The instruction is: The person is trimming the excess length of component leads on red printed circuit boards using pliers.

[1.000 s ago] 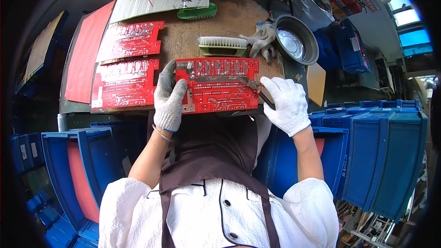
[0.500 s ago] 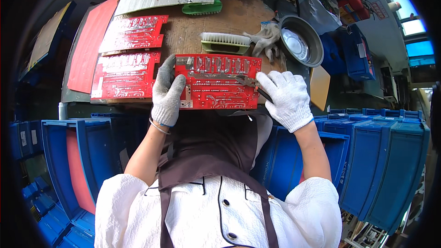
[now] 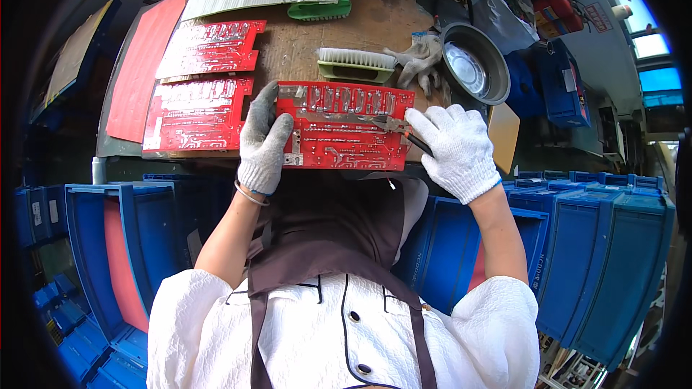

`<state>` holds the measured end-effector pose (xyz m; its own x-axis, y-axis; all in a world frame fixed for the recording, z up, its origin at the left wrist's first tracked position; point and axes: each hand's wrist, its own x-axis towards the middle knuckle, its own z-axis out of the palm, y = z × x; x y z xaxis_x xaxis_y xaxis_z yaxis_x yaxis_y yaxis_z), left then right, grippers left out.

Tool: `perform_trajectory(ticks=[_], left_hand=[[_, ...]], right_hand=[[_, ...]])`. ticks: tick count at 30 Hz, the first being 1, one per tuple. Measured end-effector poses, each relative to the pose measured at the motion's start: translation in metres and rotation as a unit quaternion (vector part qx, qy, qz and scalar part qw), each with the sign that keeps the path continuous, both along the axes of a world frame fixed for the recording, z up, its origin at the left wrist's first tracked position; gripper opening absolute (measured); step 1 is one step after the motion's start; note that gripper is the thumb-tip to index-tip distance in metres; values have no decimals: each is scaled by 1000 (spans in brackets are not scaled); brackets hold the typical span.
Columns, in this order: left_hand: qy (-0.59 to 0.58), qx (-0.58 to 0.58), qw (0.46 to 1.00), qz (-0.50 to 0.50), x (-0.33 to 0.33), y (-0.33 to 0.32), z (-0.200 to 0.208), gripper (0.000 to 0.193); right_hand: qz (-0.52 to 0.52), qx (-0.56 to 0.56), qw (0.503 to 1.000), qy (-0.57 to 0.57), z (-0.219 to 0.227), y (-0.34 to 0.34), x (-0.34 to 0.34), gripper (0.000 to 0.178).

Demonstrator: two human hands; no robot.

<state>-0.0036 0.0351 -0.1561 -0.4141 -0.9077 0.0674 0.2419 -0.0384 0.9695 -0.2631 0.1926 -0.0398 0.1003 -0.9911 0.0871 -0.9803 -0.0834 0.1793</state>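
A red circuit board (image 3: 346, 145), solder side up, lies at the table's near edge in front of me. My left hand (image 3: 264, 138), in a greyish glove, grips its left edge with the thumb on top. In a white glove, my right hand (image 3: 455, 150) is closed around a pair of cutting pliers (image 3: 395, 125). Their metal jaws rest over the right part of the board, below the row of silvery solder strips. Part of the handles is hidden by my fingers.
Two more red circuit boards (image 3: 196, 117) lie to the left. Beyond the board are a white-bristled brush (image 3: 356, 65), a green brush (image 3: 319, 10), a spare glove (image 3: 419, 61) and a metal bowl (image 3: 497, 65). Blue crates (image 3: 577, 245) stand at both sides.
My right hand and the pliers have shifted slightly to the right, and more of the handle shows. My left hand keeps its grip on the board.
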Motion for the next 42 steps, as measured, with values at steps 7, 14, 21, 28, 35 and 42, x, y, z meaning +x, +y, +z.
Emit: perform_trajectory(ticks=[7,14,21,28,35,42], left_hand=[[-3,-1,1000,1,0,1,2,59],[10,3,1000,-1,0,0,-3,59],[11,-1,1000,2,0,1,-1,58],[10,-15,1000,7,-1,2,0,57],[-3,-23,1000,15,-1,1,0,57],[-24,-37,998,40,-1,6,-2,57]], right_hand=[[0,13,1000,15,-3,-1,-1,62],[-2,18,1000,26,-5,-1,1,61],[17,8,999,42,-8,-6,-6,59],[36,26,999,-2,-19,-4,-2,58],[-26,-51,997,-54,-23,12,12,67],[-143,-74,986,-46,-37,20,44,65]])
